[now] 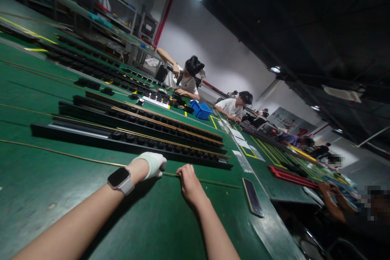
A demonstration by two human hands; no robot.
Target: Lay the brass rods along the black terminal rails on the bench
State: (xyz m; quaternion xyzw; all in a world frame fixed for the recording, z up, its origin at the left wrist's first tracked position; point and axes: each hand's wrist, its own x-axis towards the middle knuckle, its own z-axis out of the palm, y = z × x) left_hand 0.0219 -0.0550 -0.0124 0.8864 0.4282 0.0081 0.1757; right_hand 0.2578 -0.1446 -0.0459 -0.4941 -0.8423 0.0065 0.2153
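A long, thin brass-coloured rod [76,155] runs low across the green table, passing through both hands. My left hand [154,165], in a white glove with a watch above the wrist, is closed round the rod; its fingertips are partly hidden. Just to the right, my bare right hand [189,180] pinches the same rod, whose right end sticks out past the fingers. Close beyond my hands lies a black channel rail [91,135] with a row of black blocks and a thin rod along it. Behind that rests another black rail [76,110], also carrying brass-coloured rods.
A phone [252,197] lies on the green table [146,219] to the right, near its edge. Farther back are a blue bin [201,109], loose black blocks [88,84] and papers [239,136]. Several people work at the tables beyond, one beside a red slotted part [292,177].
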